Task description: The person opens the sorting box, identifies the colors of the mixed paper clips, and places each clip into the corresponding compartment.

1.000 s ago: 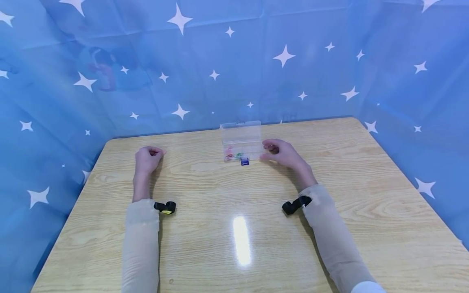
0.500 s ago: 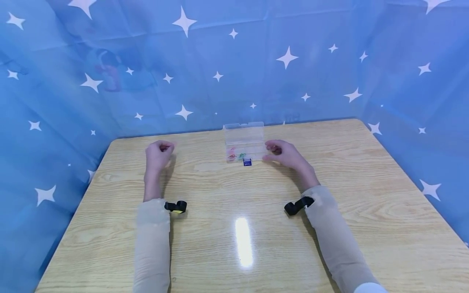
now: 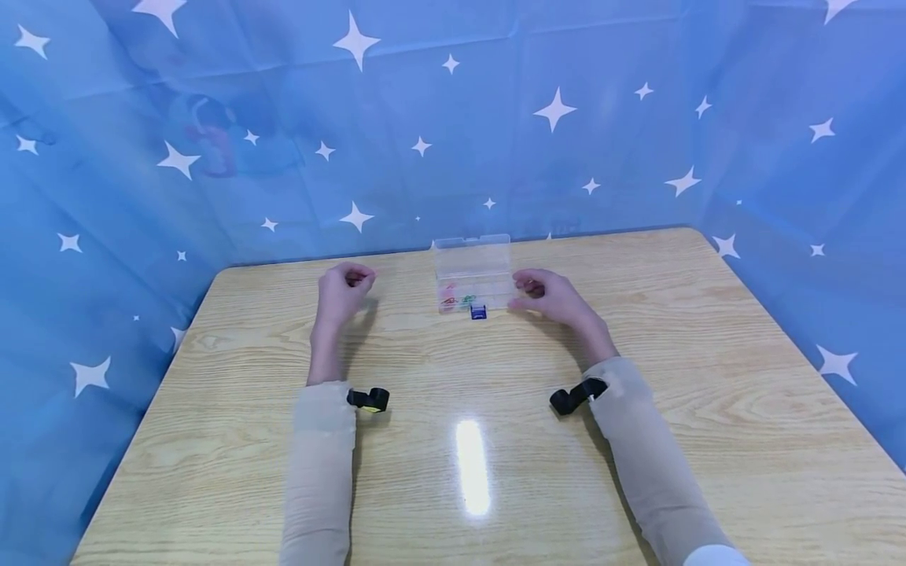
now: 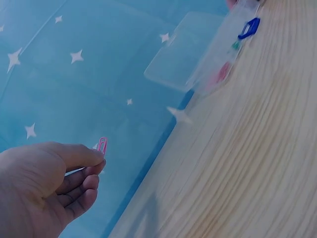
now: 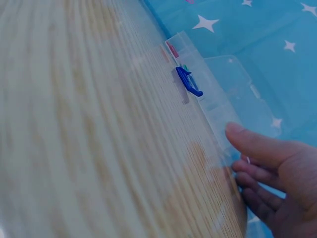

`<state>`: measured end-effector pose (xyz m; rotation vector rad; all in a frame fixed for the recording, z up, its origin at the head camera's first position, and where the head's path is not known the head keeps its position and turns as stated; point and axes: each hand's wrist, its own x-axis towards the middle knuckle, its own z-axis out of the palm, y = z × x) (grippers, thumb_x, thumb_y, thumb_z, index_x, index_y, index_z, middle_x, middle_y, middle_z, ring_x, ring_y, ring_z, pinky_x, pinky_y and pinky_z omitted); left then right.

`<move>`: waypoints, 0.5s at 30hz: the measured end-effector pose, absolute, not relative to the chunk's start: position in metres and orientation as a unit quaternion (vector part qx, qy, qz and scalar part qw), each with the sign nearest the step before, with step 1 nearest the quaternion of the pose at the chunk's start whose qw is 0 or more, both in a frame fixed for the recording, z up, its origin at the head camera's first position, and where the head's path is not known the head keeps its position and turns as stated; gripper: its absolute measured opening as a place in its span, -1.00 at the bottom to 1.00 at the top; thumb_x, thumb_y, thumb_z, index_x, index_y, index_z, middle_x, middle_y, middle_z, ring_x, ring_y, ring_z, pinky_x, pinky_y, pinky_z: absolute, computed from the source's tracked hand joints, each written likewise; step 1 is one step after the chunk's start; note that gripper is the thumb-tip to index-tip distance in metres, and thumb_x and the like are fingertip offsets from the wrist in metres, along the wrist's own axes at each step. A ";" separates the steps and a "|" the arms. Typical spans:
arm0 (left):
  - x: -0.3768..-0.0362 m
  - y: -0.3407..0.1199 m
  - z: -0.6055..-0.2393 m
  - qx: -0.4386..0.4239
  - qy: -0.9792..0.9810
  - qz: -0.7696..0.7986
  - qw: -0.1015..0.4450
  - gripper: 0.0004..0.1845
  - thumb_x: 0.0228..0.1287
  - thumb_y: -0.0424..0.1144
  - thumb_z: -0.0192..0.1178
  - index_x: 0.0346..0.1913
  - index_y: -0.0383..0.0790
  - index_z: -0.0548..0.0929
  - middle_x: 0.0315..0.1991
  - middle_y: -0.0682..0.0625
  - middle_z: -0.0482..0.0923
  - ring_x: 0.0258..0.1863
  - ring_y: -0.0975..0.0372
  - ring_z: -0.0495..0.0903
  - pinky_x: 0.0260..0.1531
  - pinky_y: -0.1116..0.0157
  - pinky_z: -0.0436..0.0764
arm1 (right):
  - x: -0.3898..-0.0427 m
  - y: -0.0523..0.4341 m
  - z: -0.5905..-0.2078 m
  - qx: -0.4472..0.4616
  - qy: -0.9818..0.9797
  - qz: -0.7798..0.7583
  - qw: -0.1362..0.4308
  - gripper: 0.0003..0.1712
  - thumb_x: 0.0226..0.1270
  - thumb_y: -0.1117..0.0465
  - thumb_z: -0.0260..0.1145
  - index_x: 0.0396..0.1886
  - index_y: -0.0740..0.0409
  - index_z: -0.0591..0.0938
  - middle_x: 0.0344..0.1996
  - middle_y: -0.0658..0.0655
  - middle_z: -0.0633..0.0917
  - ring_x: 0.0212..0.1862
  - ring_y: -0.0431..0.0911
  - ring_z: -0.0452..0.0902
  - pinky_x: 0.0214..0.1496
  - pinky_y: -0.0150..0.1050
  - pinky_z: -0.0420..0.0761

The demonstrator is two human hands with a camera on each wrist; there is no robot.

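A clear plastic compartment box [image 3: 472,273] stands open near the table's far edge, its lid raised behind it; it also shows as the box [image 4: 198,59] and the box [image 5: 218,104]. Red and green paper clips [image 3: 456,300] lie inside. A blue clip [image 3: 477,312] sits at its front edge, seen too as the blue clip [image 5: 189,82]. My left hand [image 3: 342,287] hovers left of the box and pinches a pink paper clip [image 4: 101,145] between thumb and fingers. My right hand [image 3: 548,296] rests at the box's right side, thumb [image 5: 257,146] against its wall.
The wooden table [image 3: 453,440] is bare around the box, with a light glare [image 3: 470,464] near the middle. Blue star-patterned sheeting [image 3: 453,118] closes in the back and both sides. Small black cameras [image 3: 370,398] sit on both wrists.
My left hand has moved right across the table toward the box, still holding the pink clip. The right hand and the box have stayed put.
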<state>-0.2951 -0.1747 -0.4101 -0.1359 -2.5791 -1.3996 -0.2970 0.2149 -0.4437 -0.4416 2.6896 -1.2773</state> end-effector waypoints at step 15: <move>-0.296 -0.128 -0.412 -0.087 -0.861 -0.495 0.084 -0.84 0.40 -0.37 0.24 -0.10 -0.42 0.70 -0.20 -0.22 0.67 -0.24 0.08 0.59 -0.22 0.29 0.56 | -0.298 0.216 -0.444 -0.143 0.892 -0.424 0.068 -0.26 0.30 0.01 0.48 0.38 0.23 0.48 0.17 0.23 0.59 0.17 0.10 0.48 0.27 0.01 0.47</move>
